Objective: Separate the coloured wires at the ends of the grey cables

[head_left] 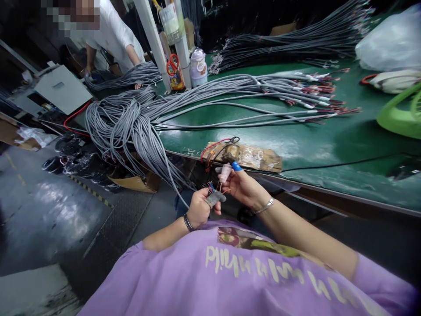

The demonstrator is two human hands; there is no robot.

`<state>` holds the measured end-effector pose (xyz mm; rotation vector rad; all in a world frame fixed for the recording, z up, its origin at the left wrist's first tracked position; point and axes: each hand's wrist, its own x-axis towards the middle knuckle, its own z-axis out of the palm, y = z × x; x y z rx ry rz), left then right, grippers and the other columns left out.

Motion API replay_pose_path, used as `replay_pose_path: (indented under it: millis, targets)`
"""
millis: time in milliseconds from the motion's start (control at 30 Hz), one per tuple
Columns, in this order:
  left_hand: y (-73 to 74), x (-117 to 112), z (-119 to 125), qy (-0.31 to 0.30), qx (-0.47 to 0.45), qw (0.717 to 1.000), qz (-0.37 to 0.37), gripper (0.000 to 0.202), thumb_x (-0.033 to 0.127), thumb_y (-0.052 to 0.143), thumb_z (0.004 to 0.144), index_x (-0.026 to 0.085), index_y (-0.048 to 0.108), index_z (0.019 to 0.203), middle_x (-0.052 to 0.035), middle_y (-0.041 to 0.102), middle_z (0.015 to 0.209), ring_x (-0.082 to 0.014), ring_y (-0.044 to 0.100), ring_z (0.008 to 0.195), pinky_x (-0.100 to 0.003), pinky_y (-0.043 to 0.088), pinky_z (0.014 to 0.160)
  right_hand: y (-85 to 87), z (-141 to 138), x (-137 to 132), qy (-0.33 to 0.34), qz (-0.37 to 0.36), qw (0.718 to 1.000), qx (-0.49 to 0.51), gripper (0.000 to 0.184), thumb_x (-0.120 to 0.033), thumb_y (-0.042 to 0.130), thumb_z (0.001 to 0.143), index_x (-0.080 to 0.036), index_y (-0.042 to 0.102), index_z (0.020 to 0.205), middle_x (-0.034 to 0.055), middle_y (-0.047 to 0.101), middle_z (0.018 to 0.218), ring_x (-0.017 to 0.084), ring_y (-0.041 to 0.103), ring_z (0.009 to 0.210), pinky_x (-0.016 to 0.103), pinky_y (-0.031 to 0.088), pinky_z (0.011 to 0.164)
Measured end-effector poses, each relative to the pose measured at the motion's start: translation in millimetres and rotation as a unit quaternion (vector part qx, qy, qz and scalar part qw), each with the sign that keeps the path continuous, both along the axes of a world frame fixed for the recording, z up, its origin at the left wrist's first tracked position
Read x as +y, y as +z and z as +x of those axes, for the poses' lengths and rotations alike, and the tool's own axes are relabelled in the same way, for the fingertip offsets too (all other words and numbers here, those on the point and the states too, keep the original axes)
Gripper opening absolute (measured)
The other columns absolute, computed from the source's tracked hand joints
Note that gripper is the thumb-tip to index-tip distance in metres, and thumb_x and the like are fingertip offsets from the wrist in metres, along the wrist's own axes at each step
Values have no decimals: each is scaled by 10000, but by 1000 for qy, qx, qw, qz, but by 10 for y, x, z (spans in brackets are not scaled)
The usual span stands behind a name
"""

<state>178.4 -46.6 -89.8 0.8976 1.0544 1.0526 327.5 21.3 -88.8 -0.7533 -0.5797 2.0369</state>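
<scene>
My left hand [200,208] is closed around the end of a grey cable [180,195], which runs up to the bundle on the bench. Thin coloured wires [210,188] fan out from its stripped end above my fist. A grey cover wraps a finger of this hand. Close by on the right, my right hand [243,188] has its fingers pinched at the orange-brown wires [226,191]. Pale pink and blue covers sit on two of its digits. Just beyond it, a worn wooden block [256,157] with red and black leads lies at the bench edge.
Grey cables [125,118] lie looped on the green bench [329,153] and hang over its edge. Black cables [279,48] are behind. A lidded bottle [198,68], red-handled scissors [173,66] and a green plastic item [399,109] stand around. A co-worker [115,35] handles cables at far left.
</scene>
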Motion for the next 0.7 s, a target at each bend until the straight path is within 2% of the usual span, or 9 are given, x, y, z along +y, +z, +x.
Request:
replay_pose_path:
  millis: [167,333,500,600,700]
  targets:
    - [4,26,-5,20,-10,1000,17,443,542,734,687,117,633,761,24,551,506,-74,478,401,-212,402,422,20,6,-2,-27,27,998,-46,281,-452,736,754,-191,695,851,-7,635,700,105,529,586,224,447,546]
    - [20,52,24,42,-9,999,31,432,540,716,708,120,636,764,22,555,507,-75,482,401,-206,387,414,-8,24,-63,-93,110,978,-148,408,-611,702,731,-204,669,716,11,612,657,128,519,603,238,441,555]
    - [13,101,49,75,-1,996,52,418,539,705,719,132,627,770,25,563,528,-70,482,417,-198,401,429,-21,20,-51,-27,50,996,-64,418,-599,744,694,-188,695,753,17,642,705,112,535,589,228,463,544]
    - [34,130,39,80,68,989,101,410,547,671,755,141,629,788,14,582,561,-80,514,462,-206,437,477,-32,-19,-15,-14,17,999,-29,368,-557,720,753,-193,700,800,16,657,709,115,567,604,226,481,561]
    - [73,144,6,63,167,969,170,343,492,632,808,149,642,805,-1,604,590,-97,546,510,-218,451,527,-61,-60,7,-38,17,999,-18,328,-530,714,776,-207,695,828,15,679,734,130,603,644,234,494,585]
